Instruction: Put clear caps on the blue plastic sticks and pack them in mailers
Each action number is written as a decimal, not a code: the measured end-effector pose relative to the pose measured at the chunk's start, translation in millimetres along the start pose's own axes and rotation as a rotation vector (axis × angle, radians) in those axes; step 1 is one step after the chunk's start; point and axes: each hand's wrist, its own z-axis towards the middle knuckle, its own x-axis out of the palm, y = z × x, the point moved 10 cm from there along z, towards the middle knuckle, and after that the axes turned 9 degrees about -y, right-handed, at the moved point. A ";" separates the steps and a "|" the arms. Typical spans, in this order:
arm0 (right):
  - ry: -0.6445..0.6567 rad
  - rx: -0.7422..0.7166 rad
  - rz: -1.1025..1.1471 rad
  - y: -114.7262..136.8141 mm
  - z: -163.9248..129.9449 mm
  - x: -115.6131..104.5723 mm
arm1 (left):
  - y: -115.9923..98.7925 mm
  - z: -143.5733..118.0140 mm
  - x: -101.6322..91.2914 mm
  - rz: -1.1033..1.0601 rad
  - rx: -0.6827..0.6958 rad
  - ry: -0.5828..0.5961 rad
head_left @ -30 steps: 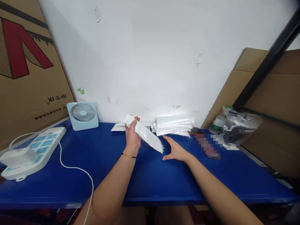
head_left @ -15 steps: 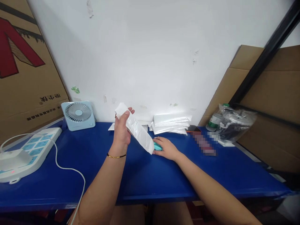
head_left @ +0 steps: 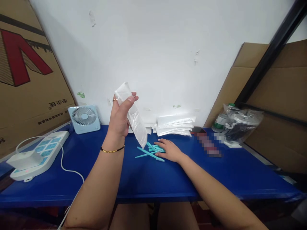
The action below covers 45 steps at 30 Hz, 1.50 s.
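My left hand [head_left: 121,111] is closed around a long white plastic pouch [head_left: 137,123], which it holds up at a slant with the lower end just above the blue table [head_left: 134,183]. Under that end lies a loose pile of slim turquoise sticks [head_left: 150,152]; some have a broader, blade-like end and resemble eyebrow razors. My right hand [head_left: 170,150] lies low over the right side of this pile, fingers stretched out and touching it. Its palm hides part of the sticks. A stack of similar white pouches [head_left: 176,124] lies behind, against the wall.
At the left stand a light blue fan [head_left: 84,118] and a white power strip [head_left: 39,159] with a plug and a trailing cable [head_left: 72,172]. To the right are a phone-like dark object [head_left: 198,130], a bottle [head_left: 218,123] and a clear bag [head_left: 243,123]. Cardboard [head_left: 275,83] flanks the table.
My left hand has raised the pouch and moved left. Turquoise sticks, earlier mostly hidden at the pouch's end, now lie spread on the table. My right hand has stayed nearly in place.
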 end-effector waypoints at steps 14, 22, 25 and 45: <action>-0.004 -0.027 0.032 2.9 -0.8 -2.0 | -14.3 19.4 -1.8 0.038 0.065 -0.007; -0.019 0.009 0.125 -3.0 -4.6 -14.7 | 5.4 12.3 6.0 0.656 0.300 0.206; -0.021 0.088 0.244 -23.7 -10.4 -23.2 | 75.1 -4.4 -2.3 1.211 0.231 0.527; 0.348 -0.029 0.250 -1.5 -30.1 10.6 | 230.6 -92.5 -11.8 1.182 -0.234 0.875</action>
